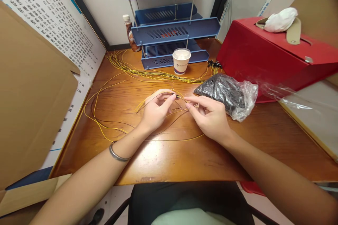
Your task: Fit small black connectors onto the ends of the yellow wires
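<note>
My left hand (157, 109) pinches a small black connector (177, 96) between thumb and forefinger, above the middle of the table. Facing it, my right hand (210, 116) closes thumb and forefinger on a thin wire close to the connector. Yellow and dark wires (99, 123) run from between the hands and lie in wide loops on the left of the table. Which wire end meets the connector is too small to tell. Just beyond my right hand rests a clear plastic bag (224, 91) full of small black parts.
A long bundle of yellow and black wires (158, 75) crosses the wooden table (158, 168), with black connectors (214, 64) at its right end. Behind stand a paper cup (181, 61), a blue tray rack (174, 31) and a bottle (131, 35). A red box (264, 52) is at right, cardboard (31, 95) at left.
</note>
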`<state>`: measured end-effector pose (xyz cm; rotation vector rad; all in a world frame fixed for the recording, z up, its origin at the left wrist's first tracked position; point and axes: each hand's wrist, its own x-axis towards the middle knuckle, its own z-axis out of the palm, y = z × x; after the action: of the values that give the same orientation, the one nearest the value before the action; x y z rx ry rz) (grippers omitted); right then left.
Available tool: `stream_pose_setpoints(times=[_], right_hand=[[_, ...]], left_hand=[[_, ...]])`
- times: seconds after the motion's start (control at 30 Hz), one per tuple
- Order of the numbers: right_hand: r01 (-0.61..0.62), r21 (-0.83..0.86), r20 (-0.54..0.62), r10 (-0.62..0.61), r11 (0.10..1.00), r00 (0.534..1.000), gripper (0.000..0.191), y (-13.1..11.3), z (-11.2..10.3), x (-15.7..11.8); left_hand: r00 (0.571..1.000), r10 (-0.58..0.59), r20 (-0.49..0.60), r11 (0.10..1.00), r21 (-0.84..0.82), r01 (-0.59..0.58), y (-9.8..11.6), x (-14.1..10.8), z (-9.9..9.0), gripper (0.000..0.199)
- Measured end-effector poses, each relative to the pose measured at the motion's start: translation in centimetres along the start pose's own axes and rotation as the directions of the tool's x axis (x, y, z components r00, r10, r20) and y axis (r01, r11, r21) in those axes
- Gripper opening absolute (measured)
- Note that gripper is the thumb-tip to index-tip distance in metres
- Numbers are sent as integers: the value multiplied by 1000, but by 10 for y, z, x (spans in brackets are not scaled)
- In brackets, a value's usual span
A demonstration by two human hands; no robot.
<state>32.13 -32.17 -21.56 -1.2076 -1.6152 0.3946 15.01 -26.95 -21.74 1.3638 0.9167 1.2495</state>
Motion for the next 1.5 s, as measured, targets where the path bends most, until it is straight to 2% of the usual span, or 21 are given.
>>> stream_pose_setpoints(times=[0.67,1.0,1.13,1.33,1.5], right_hand=[[73,-9,-13,-74,997,997,17,0,-1,2],[-1,-26,22,1,1000,1000,18,-3,-2,2],[-21,-31,26,21,999,999,17,-3,-1,1],[-38,-15,15,38,999,999,16,-1,0,0],[-22,-27,19,22,999,1000,16,-1,-1,1]], left_hand=[[997,-8,71,1000,14,7,-2,-2,-1,34],[988,-49,145,998,32,45,0,-4,0,30],[990,-53,133,999,7,52,1,-4,1,32],[999,-6,46,1000,-9,7,1,0,0,36],[999,-1,41,1000,-17,1,1,0,-1,37]])
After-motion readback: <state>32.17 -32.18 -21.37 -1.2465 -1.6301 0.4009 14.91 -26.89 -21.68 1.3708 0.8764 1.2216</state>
